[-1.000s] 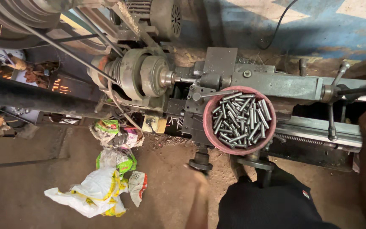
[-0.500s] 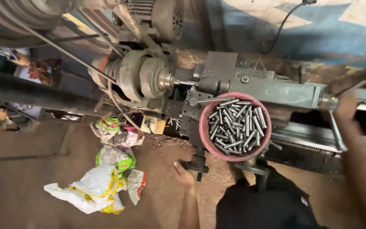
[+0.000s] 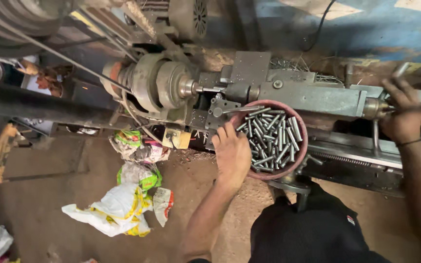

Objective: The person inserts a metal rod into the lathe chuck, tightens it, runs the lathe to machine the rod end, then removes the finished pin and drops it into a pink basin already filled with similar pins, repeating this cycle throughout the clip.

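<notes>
Left hand (image 3: pixel 232 152) lies palm-down over the left rim of the red bowl (image 3: pixel 302 146), fingers loosely spread and reaching into the pile of short metal rods (image 3: pixel 273 139); cannot tell whether a rod is pinched under the fingertips, since they are partly hidden. Right hand (image 3: pixel 401 113) is closed around a lever (image 3: pixel 399 73) at the right end of the lathe (image 3: pixel 288 92), fingers wrapped and clamped on it.

The bowl sits on the lathe bed just below the carriage, near the chuck (image 3: pixel 164 85). A thin piece (image 3: pixel 205 89) sticks out of the chuck toward the tool block (looks like a rod mounted there, but too small to be sure).

Progress, as a judgement: the bowl is nearly full of rods, and nothing separates finished from unfinished ones, so the share done cannot be told. No second container of parts shows. The work seems to be mid-cycle, with 1 hand at the stock and 1 on the machine control.

On the dirt floor (image 3: pixel 49 195) below lie crumpled plastic bags (image 3: pixel 123 207), white, yellow and green, well apart from both hands. The dark trousers (image 3: pixel 313 234) of the person fill the bottom edge.
</notes>
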Motion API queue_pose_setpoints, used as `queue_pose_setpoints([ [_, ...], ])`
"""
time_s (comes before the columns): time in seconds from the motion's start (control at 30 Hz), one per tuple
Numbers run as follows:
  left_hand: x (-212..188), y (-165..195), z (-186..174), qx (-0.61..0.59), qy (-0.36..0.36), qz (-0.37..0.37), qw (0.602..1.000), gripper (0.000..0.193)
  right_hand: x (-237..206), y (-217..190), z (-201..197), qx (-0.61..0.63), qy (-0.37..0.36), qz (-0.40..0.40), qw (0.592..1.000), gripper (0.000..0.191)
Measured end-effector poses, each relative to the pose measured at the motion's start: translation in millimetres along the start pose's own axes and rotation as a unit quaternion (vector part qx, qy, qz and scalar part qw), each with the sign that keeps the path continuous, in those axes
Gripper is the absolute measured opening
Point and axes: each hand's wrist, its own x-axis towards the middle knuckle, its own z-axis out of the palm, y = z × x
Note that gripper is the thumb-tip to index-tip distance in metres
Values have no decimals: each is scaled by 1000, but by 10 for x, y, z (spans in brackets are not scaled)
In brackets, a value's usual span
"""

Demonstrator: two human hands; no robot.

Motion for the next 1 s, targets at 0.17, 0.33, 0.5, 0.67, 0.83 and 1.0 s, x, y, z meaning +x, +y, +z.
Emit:
queue_pose_setpoints([
  [0.17, -20, 32, 52, -100, 29, -34, 994, 15, 231, -380, -308, -104, 50, -162, 980, 52],
  [0.33, 1, -279, 28, -397, 115, -115, 903, 20, 364, -532, -393, -94, 72, -172, 978, 43],
  [0.5, 686, -981, 162, -530, 137, -102, 831, 26, 235, -429, -355, -111, 47, -168, 978, 42],
  [0.67, 1387, -1405, 479, -282, 114, 117, 946, 22, 3, -42, -58, -89, 45, -98, 990, 34],
  [0.83, 1585, -1572, 763, -246, -125, 73, 959, 28, -242, 305, 94, -90, 16, -59, 994, 42],
  [1.0, 1645, -1676, 942, -159, -99, 182, 965, 27, -385, 383, 109, -64, -27, -29, 997, 49],
])
